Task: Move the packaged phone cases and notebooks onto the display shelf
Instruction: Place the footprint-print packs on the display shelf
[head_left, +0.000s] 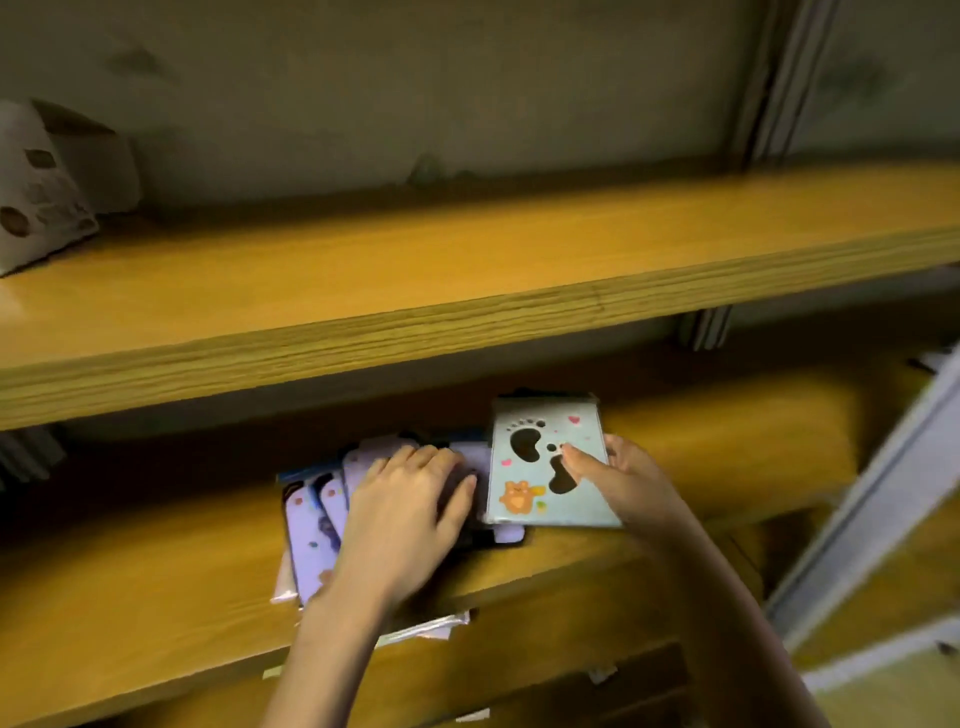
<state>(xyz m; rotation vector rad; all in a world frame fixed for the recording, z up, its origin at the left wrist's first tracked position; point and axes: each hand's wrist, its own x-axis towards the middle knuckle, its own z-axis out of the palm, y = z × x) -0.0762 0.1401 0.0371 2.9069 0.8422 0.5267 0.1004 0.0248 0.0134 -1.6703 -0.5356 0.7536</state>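
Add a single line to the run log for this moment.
surface: lower shelf | left hand: rests on fanned phone cases | right hand: pinches footprint notebook overlapping them | upper shelf: white box at left

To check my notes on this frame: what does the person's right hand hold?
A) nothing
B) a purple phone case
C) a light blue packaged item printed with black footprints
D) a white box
C: the right hand pinches the light blue item with black footprints, thumb on its face, while the left hand rests on the purple phone cases.
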